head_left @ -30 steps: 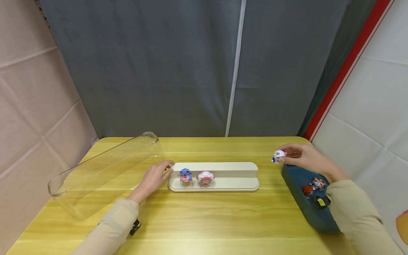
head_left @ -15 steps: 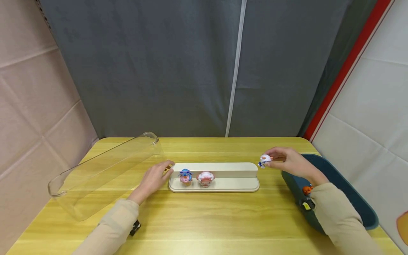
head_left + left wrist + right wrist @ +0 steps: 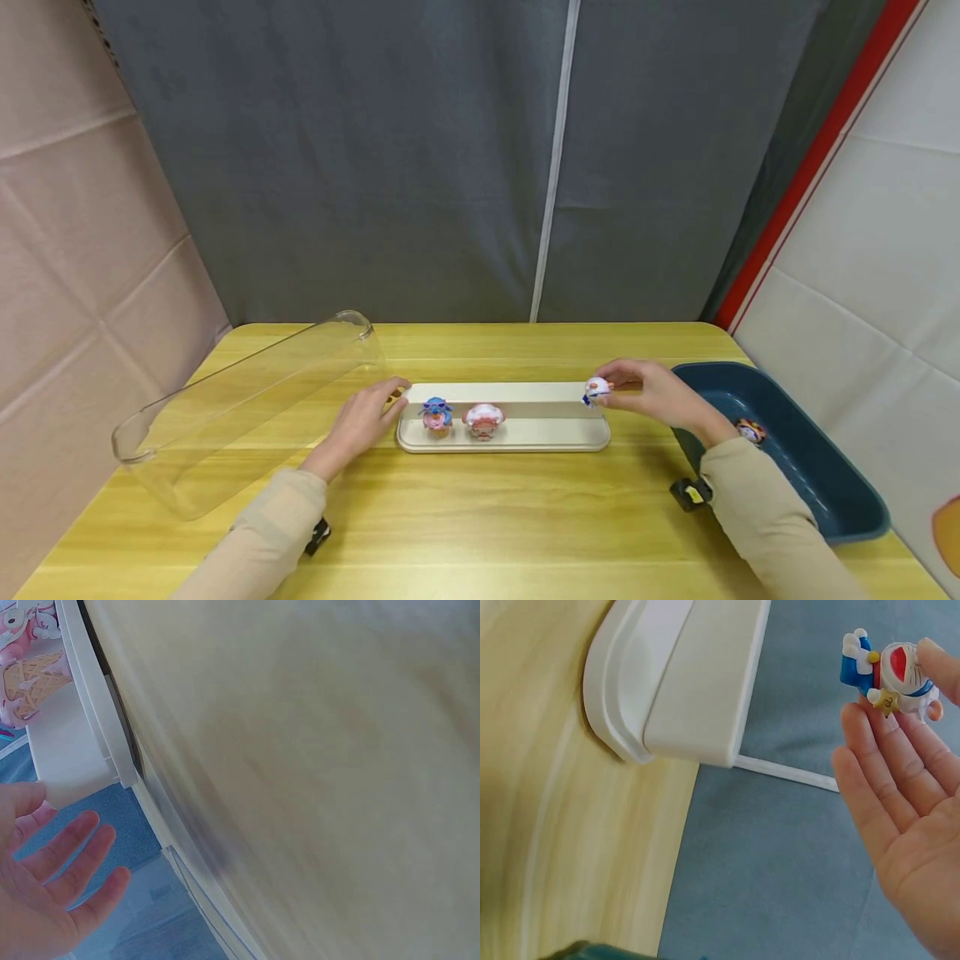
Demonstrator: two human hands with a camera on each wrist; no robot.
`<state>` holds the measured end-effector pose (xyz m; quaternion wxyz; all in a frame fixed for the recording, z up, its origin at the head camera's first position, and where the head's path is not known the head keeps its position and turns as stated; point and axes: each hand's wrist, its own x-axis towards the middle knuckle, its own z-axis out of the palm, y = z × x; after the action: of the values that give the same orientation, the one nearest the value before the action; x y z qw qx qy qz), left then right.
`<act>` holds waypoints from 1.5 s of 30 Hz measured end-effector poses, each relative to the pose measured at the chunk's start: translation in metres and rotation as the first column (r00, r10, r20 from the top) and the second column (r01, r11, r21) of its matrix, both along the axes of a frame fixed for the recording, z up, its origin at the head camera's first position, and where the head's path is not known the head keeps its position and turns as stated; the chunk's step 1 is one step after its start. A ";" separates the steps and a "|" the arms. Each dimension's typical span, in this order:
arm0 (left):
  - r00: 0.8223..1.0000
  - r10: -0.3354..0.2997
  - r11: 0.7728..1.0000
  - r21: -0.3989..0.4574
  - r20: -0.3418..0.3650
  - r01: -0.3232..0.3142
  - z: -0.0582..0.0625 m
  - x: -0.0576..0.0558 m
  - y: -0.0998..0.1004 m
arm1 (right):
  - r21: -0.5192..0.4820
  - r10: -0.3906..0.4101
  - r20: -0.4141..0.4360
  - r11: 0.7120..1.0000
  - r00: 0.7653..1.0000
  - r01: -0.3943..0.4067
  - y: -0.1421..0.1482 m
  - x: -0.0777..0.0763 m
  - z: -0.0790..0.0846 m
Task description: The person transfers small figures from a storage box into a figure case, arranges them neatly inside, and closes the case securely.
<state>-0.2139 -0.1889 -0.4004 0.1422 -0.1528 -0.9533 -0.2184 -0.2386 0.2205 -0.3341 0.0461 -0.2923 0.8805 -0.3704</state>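
A white stepped display stand [image 3: 551, 433] lies lengthwise on the table. On its left half stand a blue and pink figurine [image 3: 437, 417] and a pink figurine with a white top [image 3: 483, 421]. My left hand [image 3: 367, 417] has thumb and index finger at the stand's left end, pinching its back corner, while the other fingers [image 3: 82, 862] spread loosely. My right hand [image 3: 660, 396] pinches a small blue and white Doraemon figurine [image 3: 896, 675] between thumb and fingertips. In the head view this figurine overlaps the stand's right end.
A transparent curved cover [image 3: 135, 454] lies slanted at the table's left. At the right stands a dark blue bin [image 3: 832, 429], partly behind my right forearm, with a colourful figurine [image 3: 750, 431] inside. A grey curtain [image 3: 375, 167] hangs behind the table.
My right hand has carried the Doraemon figurine leftward from beside the bin to the stand's right end. The left hand and the two standing figurines have stayed put.
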 end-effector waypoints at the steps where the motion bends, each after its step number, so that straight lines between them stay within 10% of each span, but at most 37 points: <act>1: 1.000 0.000 1.000 -0.001 0.001 0.000 0.000 0.000 0.000 | -0.002 0.006 0.006 1.000 1.000 -0.006 -0.001 0.000 -0.001; 45: 1.000 -0.002 1.000 -0.014 0.000 0.002 0.001 0.000 0.001 | -0.076 0.095 0.006 0.993 0.996 -0.094 -0.066 -0.003 -0.059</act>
<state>-0.2137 -0.1880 -0.3990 0.1412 -0.1546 -0.9546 -0.2117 -0.2418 0.1543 -0.3929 0.0566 -0.3333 0.8508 -0.4022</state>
